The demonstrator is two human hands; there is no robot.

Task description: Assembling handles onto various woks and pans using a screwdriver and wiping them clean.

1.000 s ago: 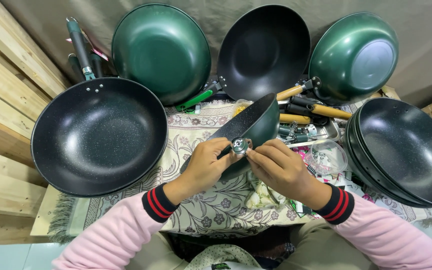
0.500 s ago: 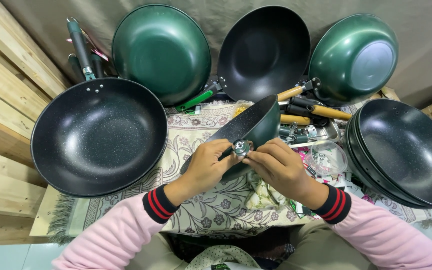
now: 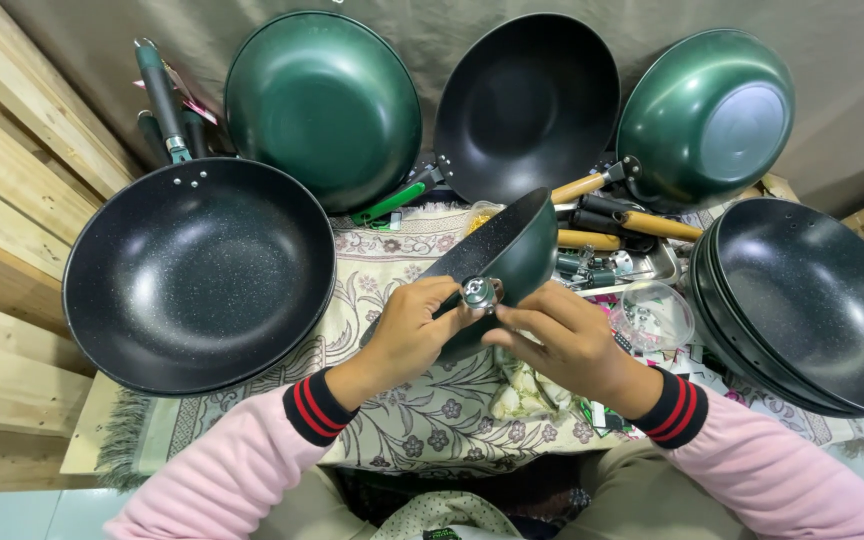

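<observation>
Far left, a large speckled black pan (image 3: 197, 275) lies flat beside the floral cloth (image 3: 392, 400). At centre my left hand (image 3: 407, 335) is clamped on the near rim of a small green pan (image 3: 512, 250), tilted on edge over the cloth, and its fingers touch the metal fitting (image 3: 479, 292) on that rim. My right hand (image 3: 572, 345) pinches the same fitting from the other side; a stack of dark pans (image 3: 812, 300) sits far right.

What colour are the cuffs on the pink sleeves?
Black cuffs with red stripes, seen clearly in the head view.
</observation>
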